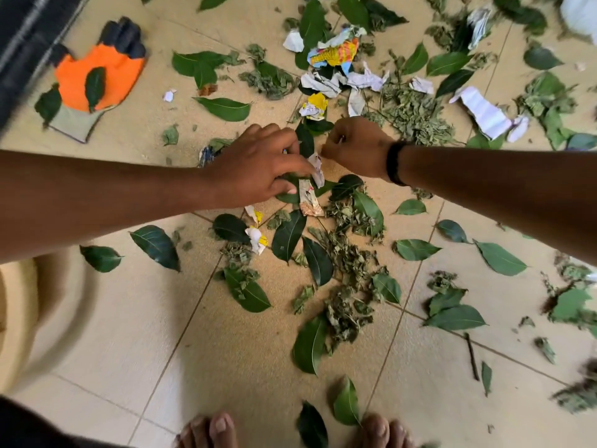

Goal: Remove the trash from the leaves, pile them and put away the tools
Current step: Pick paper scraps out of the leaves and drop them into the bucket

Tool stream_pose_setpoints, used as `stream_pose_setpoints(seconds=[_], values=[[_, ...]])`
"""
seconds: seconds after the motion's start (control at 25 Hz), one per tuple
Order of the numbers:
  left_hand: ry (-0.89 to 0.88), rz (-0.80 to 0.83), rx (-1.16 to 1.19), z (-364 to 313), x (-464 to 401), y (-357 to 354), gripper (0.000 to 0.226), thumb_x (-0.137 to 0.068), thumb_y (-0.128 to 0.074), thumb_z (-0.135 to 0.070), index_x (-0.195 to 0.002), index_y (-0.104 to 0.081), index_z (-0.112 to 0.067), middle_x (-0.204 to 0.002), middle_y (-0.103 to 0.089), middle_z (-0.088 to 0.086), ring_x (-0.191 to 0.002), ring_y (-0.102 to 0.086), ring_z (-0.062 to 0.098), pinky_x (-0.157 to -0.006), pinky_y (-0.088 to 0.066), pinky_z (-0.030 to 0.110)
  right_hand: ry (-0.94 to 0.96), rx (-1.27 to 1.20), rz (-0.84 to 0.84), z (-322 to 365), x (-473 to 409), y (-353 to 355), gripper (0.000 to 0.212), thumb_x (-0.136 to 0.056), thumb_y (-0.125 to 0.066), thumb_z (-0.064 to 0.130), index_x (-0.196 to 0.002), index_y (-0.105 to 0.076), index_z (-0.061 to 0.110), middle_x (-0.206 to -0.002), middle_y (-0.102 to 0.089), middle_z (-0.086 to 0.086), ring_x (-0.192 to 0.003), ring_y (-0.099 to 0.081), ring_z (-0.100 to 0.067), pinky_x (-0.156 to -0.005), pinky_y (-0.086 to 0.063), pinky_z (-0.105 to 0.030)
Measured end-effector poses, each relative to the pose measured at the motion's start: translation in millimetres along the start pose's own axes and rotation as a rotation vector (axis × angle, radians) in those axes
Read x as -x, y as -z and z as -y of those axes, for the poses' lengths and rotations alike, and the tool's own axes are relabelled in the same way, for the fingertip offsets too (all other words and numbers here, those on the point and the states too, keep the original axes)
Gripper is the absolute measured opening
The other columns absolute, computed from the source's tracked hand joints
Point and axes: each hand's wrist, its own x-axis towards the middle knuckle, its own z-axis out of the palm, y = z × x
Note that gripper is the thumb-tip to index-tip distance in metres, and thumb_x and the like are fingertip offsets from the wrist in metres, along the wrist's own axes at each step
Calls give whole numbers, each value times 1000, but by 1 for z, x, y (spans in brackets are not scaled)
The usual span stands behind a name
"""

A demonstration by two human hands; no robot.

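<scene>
Bare toes (pixel 223 430) at bottom edge. Beyond them, left hand (pixel 258 166) spread, fingertips on paper scrap (pixel 315 169); right hand (pixel 355 147) curled, contents unclear. Leaves (pixel 349 253) surround the scrap, glove (pixel 97 76) far left. Risk: leaves lifted with paper.

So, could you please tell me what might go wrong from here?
The left hand reaches for paper scraps lying directly on green leaves, so a leaf might get lifted along. Small yellow-white bits sit half tucked among the foliage and could be missed. The right hand already looks closed, so anything it holds could drop.
</scene>
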Motion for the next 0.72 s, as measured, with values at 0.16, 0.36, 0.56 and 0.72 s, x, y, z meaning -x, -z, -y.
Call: stream_pose_setpoints(seconds=[0.16,0.36,0.56,0.72], values=[[-177,100,-87,-11,-1,-15,46,-76,-85,-27,-120,-71,-23,-105,-60,7,-98,-56,28,-82,-37,38,-42,140,-10,1,-15,-16,30,-94,-64,39,-81,-61,12,-81,-62,-6,-77,-58,-23,-62,-45,-31],[-225,40,-146,-18,-2,-19,25,-77,-85,-21,-98,-72,-18,-94,-59,5,-91,-55,27,-76,-38,38,-42,194,-28,3,-22,-28,25,-93,-58,21,-69,-50,16,-67,-53,-2,-64,-51,-19,-53,-39,-25],[14,-62,111,-19,7,2,13,-81,-69,-29,-84,-64,-17,-101,-57,3,-99,-53,25,-81,-34,36,-66,-255,-47,2,-7,-10,33,-97,-56,18,-65,-49,15,-62,-44,-4,-51,-38,-13,-49,-36,-23],[383,-199,659,-5,2,36,21,-72,-63,-16,-64,-47,-5,-76,-60,22,-81,-66,35,-66,-54,45,-290,-788,119,-3,9,4,26,-99,-52,13,-73,-56,9,-67,-53,-5,-53,-39,-13,-46,-32,-24]])
